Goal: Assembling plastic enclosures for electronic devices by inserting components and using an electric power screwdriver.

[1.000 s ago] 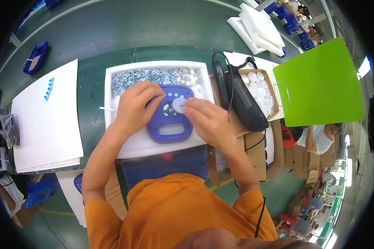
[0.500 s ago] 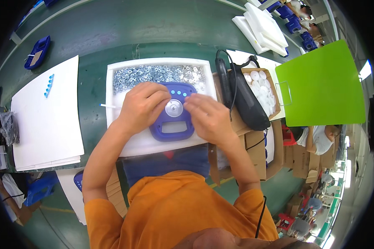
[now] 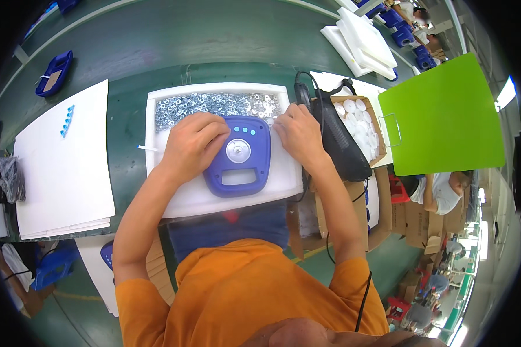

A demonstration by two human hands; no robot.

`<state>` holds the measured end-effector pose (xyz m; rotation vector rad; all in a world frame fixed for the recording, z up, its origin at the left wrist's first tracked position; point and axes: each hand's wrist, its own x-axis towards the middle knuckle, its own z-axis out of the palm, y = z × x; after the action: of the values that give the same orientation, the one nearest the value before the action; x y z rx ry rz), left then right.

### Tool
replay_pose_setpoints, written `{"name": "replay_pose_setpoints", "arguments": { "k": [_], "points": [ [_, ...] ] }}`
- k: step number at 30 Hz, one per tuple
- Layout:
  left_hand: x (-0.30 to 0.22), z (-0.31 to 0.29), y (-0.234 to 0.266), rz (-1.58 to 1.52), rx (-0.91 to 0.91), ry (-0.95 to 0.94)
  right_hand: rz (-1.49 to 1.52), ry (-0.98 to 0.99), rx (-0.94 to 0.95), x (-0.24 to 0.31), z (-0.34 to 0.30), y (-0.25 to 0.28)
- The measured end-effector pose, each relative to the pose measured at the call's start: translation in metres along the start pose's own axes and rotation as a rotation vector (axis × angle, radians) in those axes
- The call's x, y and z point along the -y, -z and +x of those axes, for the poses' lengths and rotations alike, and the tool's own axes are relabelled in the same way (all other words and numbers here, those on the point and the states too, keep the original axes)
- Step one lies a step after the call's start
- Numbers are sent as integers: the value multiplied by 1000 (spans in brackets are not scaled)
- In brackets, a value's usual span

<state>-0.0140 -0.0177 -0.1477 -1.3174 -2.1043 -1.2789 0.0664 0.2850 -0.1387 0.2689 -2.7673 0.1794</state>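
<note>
A blue plastic housing (image 3: pixel 255 168) lies on a white foam tray (image 3: pixel 185 202) in front of me. It has a rectangular opening near its lower edge and light-blue round dots along its top. A clear round disc (image 3: pixel 238 150) with a small metal centre sits in its middle. My left hand (image 3: pixel 195 141) is curled at the housing's upper left edge, fingers together; whatever they pinch is hidden. To the housing's right, my right hand (image 3: pixel 298 132) is bent down by the tray's right part with fingertips closed, and I cannot make out anything in them.
Many small metal nuts (image 3: pixel 197 107) fill the tray's far part, with shinier washers (image 3: pixel 263 107) at the right. Beyond my right hand are a black mesh pouch (image 3: pixel 344 141) and a box of white discs (image 3: pixel 359 118). White sheets (image 3: pixel 63 168) lie left; a green board (image 3: pixel 446 121) stands right.
My right hand has moved from over the clear disc to the right, beside the housing, uncovering the disc. My left hand has shifted slightly left and stays at the housing's upper edge.
</note>
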Motion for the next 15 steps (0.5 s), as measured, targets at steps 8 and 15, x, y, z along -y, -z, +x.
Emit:
{"name": "replay_pose_setpoints", "arguments": {
  "k": [8,15],
  "points": [
    [0,-1,-3,21,0,-18,-19,-40,-69,-1,9,-6],
    [-1,-2,-1,27,37,-45,674,-389,-159,5,-3,1]
  ]
}}
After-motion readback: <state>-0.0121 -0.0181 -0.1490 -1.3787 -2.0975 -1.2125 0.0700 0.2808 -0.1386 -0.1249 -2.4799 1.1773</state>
